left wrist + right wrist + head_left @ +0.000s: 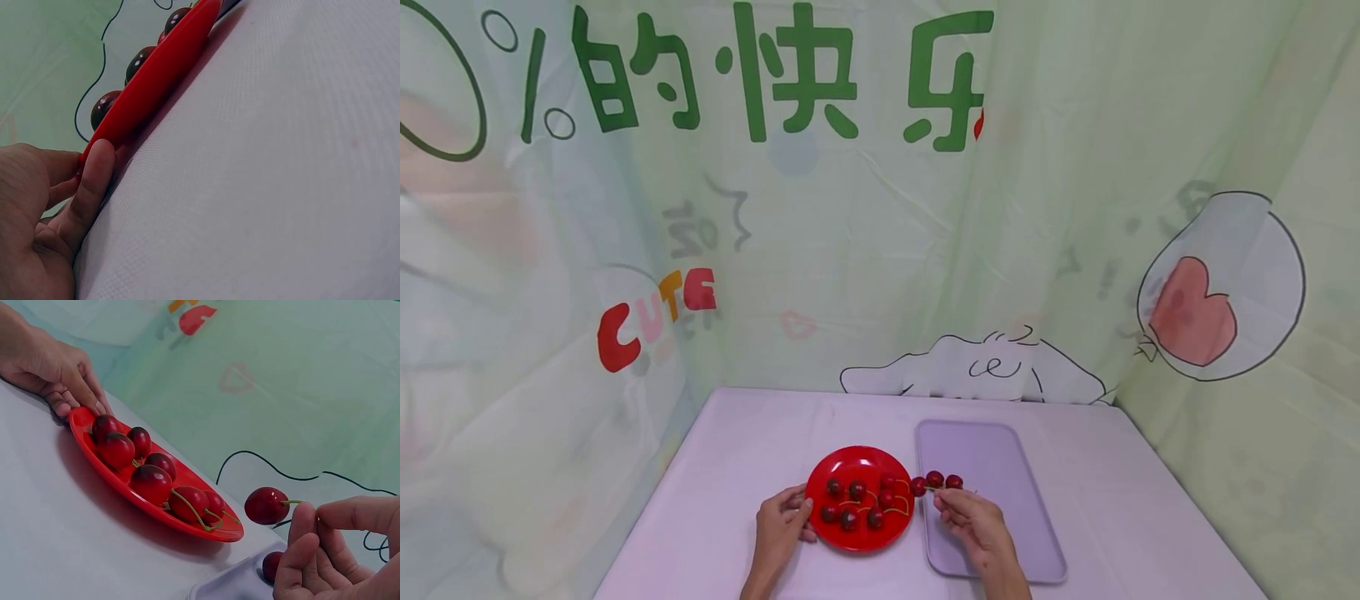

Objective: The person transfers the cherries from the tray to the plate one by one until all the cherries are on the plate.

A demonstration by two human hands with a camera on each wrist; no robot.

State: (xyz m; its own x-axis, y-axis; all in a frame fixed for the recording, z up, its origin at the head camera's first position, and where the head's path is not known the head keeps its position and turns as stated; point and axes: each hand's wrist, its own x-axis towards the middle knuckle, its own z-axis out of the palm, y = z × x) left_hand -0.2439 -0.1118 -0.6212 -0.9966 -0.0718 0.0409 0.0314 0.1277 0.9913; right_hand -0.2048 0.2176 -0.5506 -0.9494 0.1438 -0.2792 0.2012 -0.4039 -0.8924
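A round red plate (859, 543) holds several dark red cherries (150, 484) with green stems. My left hand (778, 527) grips the plate's left rim, with the thumb on one side and the fingers on the other. In the right wrist view the plate looks tilted above the table. By its stem, my right hand (976, 527) pinches one cherry (267, 505) between thumb and forefinger. That cherry hangs just beyond the plate's right rim, over the near side of a pale purple tray (977, 446). Two other cherries (953, 482) show on the tray beside my right fingertips.
A white cloth covers the table (760, 433), and the tray lies flat on it to the right of the plate. Printed fabric curtains (880, 250) enclose the back and both sides.
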